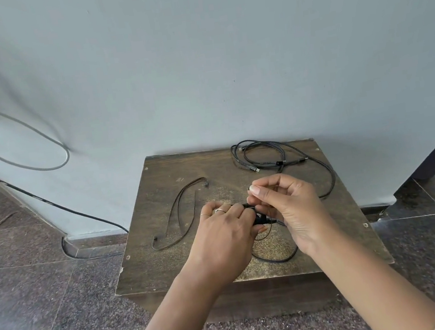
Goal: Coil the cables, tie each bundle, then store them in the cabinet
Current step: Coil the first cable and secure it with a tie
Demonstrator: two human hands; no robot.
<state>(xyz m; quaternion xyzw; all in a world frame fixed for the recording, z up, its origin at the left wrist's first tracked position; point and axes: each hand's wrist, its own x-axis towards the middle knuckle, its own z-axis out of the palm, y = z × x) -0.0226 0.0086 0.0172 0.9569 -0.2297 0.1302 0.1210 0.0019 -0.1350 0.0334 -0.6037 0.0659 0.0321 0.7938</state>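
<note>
Both hands are working close together at table centre, left hand gripping the small black cable bundle, right hand pinching its free end, while the loose dark cable is lying at 1 o'clock, nearer the right.

Cable rear right on table; strap left.

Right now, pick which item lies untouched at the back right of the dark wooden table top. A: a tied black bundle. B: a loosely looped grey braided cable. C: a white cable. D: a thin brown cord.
B: the loosely looped grey braided cable lies apart from both hands at the dark wooden table top's back right; the thin brown cord lies left.
</note>
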